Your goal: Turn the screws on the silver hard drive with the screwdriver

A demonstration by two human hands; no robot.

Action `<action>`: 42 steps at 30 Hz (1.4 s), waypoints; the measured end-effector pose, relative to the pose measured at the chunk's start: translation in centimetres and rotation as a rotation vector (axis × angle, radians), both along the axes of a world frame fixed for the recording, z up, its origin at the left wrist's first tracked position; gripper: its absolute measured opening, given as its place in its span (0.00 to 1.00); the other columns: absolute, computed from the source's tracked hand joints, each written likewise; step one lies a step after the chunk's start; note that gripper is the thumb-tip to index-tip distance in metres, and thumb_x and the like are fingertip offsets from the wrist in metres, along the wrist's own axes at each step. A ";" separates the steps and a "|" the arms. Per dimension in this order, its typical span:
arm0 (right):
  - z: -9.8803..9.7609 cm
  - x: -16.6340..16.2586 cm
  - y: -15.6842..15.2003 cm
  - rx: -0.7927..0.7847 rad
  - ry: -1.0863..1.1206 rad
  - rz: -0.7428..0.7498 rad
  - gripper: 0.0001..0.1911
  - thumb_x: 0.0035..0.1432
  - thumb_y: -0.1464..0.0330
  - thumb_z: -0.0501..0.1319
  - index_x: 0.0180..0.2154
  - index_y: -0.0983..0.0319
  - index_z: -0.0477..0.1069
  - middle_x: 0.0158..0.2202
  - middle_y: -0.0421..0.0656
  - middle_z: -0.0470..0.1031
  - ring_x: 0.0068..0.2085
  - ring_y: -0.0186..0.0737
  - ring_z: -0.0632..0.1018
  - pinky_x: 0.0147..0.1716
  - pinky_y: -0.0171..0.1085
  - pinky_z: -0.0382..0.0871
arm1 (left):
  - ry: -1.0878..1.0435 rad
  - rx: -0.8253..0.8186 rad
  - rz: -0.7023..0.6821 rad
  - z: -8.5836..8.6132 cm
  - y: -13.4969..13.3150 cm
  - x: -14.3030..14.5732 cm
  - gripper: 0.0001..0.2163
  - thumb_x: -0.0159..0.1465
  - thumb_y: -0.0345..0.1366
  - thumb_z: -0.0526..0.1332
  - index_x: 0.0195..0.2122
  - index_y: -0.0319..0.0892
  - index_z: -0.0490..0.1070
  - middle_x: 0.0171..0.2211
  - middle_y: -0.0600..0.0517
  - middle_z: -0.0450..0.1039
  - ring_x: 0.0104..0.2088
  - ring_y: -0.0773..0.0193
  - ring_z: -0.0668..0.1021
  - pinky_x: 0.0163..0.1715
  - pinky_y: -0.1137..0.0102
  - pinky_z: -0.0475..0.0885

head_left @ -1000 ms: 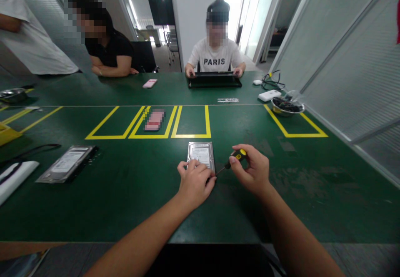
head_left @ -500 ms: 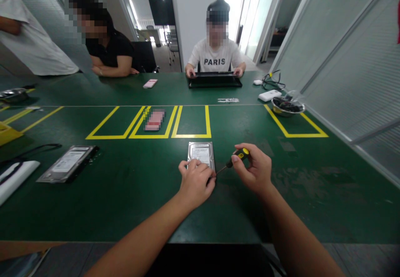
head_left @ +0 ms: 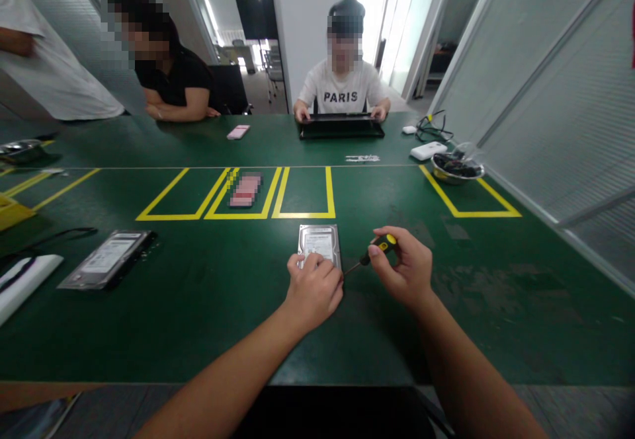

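A silver hard drive with a white label lies flat on the green table, straight ahead of me. Its near part is hidden under my left hand, whose fingers are curled over it and grip it. In my right hand is a black and yellow screwdriver, held by the handle between thumb and fingers. The thin shaft slants down to the left, and its tip is at the drive's right side near my left fingers. Whether the tip sits in a screw is too small to tell.
Another hard drive lies to the left, near a white device with a black cable. Yellow tape outlines mark the table. A metal bowl of dark parts stands at right. Across the table a person holds a black panel.
My left hand's fingers have shifted slightly on the hard drive and drawn closer together. The screwdriver and my right hand stay almost where they were.
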State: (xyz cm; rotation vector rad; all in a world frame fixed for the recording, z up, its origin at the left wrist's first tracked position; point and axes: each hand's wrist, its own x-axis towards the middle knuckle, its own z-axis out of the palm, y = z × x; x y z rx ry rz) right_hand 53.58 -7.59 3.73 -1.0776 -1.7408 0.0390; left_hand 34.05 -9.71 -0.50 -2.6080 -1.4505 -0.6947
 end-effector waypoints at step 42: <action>-0.3 0.2 0.0 -0.020 0.022 0.014 0.12 0.55 0.68 0.63 0.43 0.60 0.70 0.34 0.43 0.77 0.32 0.39 0.78 0.33 0.38 0.73 | 0.102 0.084 -0.021 0.1 0.1 -0.1 0.06 0.64 0.36 0.58 0.32 0.42 0.72 0.32 0.48 0.75 0.41 0.54 0.72 0.45 0.53 0.55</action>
